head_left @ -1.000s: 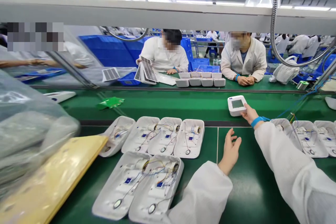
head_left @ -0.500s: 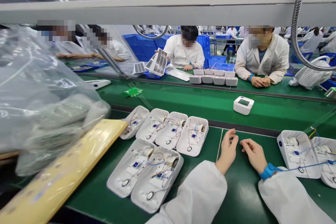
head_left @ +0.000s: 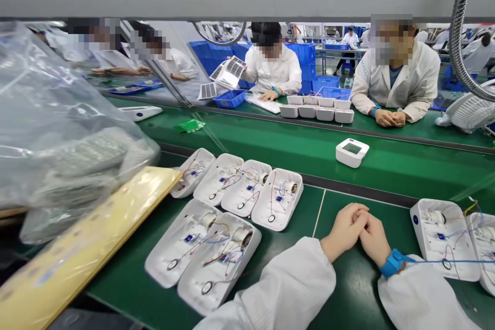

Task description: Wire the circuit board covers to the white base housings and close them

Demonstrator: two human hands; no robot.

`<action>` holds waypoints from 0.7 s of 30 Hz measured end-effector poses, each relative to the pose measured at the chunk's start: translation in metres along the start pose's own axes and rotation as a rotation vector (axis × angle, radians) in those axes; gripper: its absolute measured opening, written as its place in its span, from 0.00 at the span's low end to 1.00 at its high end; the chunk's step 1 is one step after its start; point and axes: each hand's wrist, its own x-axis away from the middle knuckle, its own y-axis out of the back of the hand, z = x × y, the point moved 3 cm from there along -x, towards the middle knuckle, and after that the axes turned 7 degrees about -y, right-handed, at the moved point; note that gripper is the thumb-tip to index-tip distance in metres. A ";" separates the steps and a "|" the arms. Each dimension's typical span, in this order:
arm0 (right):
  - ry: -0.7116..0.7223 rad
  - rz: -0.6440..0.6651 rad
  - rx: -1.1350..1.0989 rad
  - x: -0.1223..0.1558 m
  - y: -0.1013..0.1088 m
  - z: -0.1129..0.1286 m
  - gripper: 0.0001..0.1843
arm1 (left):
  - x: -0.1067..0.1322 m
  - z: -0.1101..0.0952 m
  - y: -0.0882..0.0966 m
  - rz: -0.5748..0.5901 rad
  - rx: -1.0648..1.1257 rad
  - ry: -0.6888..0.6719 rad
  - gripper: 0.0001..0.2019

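My left hand (head_left: 346, 231) and my right hand (head_left: 374, 241) are folded together above the green bench, fingers curled and touching. I see nothing held in either one. A blue wrist strap (head_left: 393, 264) with a cord circles my right wrist. To the left of my hands lie several open white plastic housings (head_left: 276, 201) with wires, small blue boards and round parts inside. Two larger ones, among them a housing (head_left: 220, 268) near my left sleeve, lie closer to me. On the right is another open housing (head_left: 444, 237), with a further one partly out of frame.
A white device with a screen (head_left: 351, 152) sits on the green strip ahead. Clear plastic bags (head_left: 77, 149) and a yellow wrapped stack (head_left: 100, 237) fill the left. Across the bench are co-workers (head_left: 394, 77) and rows of white housings (head_left: 307, 111). A metal hose (head_left: 458, 31) hangs at right.
My hands, apart with loosely bent fingers before, have come together and closed on each other. The view has shifted slightly. A co-worker opposite has lowered the sheets a little.
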 end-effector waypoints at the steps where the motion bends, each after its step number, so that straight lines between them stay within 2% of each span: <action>1: 0.001 0.004 0.001 0.000 0.000 0.000 0.11 | 0.000 0.000 0.000 0.001 -0.004 -0.003 0.11; 21: -0.008 0.009 0.014 -0.001 0.001 -0.002 0.11 | 0.000 0.000 -0.002 -0.013 -0.008 -0.023 0.11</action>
